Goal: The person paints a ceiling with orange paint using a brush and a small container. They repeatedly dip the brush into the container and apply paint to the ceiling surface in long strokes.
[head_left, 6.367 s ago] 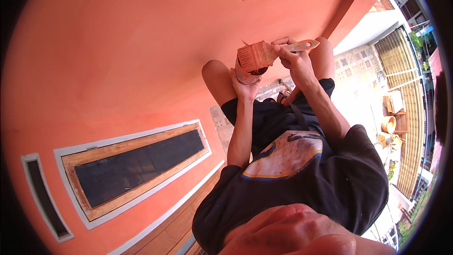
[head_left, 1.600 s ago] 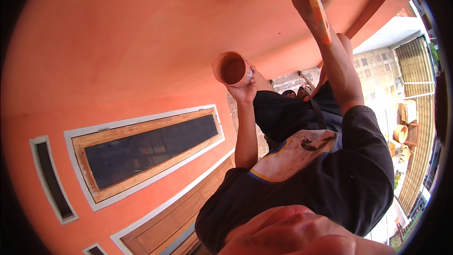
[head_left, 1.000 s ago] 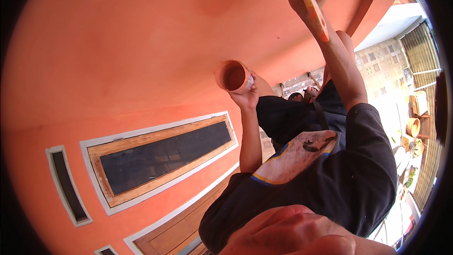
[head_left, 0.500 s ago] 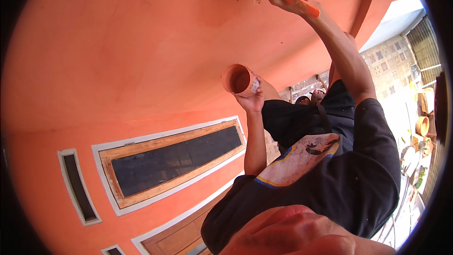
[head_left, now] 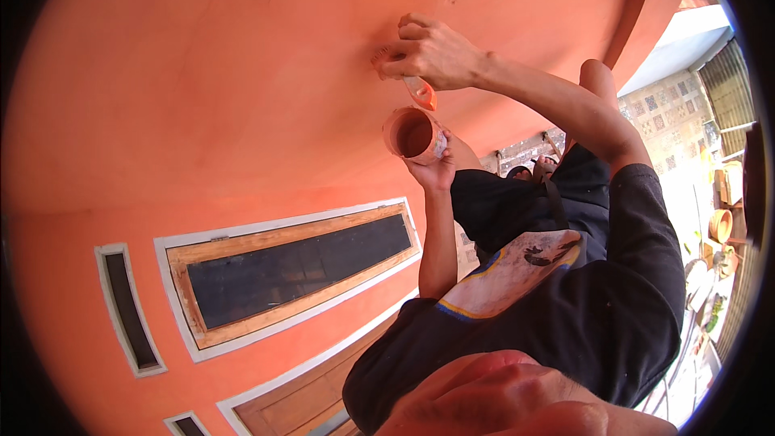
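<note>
My left hand [head_left: 434, 173] is wrapped round a small round paint pot [head_left: 389, 131], coated in orange, with its open mouth facing up. Reddish-brown paint shows dark inside. Just above the pot, my right hand [head_left: 442, 52] grips a paintbrush [head_left: 421, 92] whose orange-smeared handle points down toward the pot's rim. The brush head is by the fingertips, close to the orange wall [head_left: 242, 89]; the fingers partly hide it, and I cannot tell whether it touches the wall.
Left of me are a wood-framed window [head_left: 299, 266] with white trim, a narrow slot window [head_left: 129, 311] and a wooden door [head_left: 303, 400]. A brown ledge [head_left: 634, 8] runs along the wall at upper right. Patterned tiles [head_left: 658, 117] and clay pots [head_left: 721, 226] lie to the right.
My right hand has come down from the upper wall with the paintbrush and is now near the pot. The brush handle has swung to point downward. My left hand and pot have barely moved.
</note>
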A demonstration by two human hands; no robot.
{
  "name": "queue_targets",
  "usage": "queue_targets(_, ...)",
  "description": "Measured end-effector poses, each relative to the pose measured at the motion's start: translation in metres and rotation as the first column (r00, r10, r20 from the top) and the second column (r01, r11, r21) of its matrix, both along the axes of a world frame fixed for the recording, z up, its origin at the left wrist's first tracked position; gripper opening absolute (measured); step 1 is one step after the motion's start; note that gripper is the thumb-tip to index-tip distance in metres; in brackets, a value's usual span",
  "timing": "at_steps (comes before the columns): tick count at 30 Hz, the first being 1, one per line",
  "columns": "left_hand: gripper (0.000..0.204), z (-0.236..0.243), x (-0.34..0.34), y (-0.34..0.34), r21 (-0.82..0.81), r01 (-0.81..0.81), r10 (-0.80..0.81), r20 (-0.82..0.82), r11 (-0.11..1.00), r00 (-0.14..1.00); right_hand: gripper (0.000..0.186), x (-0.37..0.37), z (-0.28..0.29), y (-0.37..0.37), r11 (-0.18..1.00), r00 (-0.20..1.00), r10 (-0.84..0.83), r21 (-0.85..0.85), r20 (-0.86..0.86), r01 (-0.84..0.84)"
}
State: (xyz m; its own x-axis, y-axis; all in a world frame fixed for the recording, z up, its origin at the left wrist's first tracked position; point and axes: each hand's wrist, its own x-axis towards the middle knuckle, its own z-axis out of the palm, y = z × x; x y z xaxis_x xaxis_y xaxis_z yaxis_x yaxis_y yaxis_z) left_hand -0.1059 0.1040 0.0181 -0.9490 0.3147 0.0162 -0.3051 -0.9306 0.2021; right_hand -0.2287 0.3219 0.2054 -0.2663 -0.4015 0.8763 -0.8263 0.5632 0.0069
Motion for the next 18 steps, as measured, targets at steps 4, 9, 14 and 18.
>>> queue_targets(4, 0.071, 0.001, 0.005, 0.000, 0.023, -0.025, 0.025, 0.006, 0.999, 1.000, 0.031, -0.004, 0.056, 0.025, 0.961, 0.984, -0.156, -0.245, -0.088, 0.130)
queue_targets(9, 0.070, -0.002, 0.006, -0.003, 0.064, -0.036, 0.035, 0.025, 0.997, 0.999, 0.032, 0.001, 0.049, 0.006, 0.924, 0.933, -0.317, -0.276, -0.171, 0.263)
queue_targets(14, 0.069, -0.005, 0.004, -0.002, 0.036, -0.055, 0.056, -0.026, 0.998, 0.998, 0.023, 0.014, -0.023, -0.023, 0.998, 0.995, -0.052, 0.036, -0.089, 0.055)
queue_targets(18, 0.069, -0.007, 0.003, -0.002, 0.066, -0.019, 0.022, -0.041, 0.998, 0.999, 0.013, 0.004, -0.036, 0.015, 0.987, 0.999, -0.052, -0.153, 0.008, 0.053)
